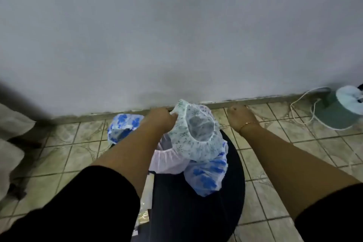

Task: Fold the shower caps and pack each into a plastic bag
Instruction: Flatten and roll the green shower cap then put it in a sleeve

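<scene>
**Lifting one cap free of the pile**

Best done by raising the pale green-patterned shower cap [193, 139] straight up by its elastic rim until clear of the others, then shaking out and bringing the free hand to the opposite rim before the first fold. Worth watching for the pink cap [169, 160] and the blue-flowered cap [208, 175] beneath, which overlap it at the centre of the frame and could drag along. Another blue-flowered cap [124, 126] lying apart on the tiled floor [64, 155], left of centre near the wall.

Left hand [162, 122], reaching forward just left of centre, forearm extended, fingers closed in a pinch on the green cap's upper rim. Right hand [240, 117], reaching forward just right of centre above the floor, wrist bent down, holding nothing visible; fingers largely hidden behind the back of the hand, so spread or curled cannot be told. Pile resting on a dark round stool [196, 212], lower centre.
</scene>
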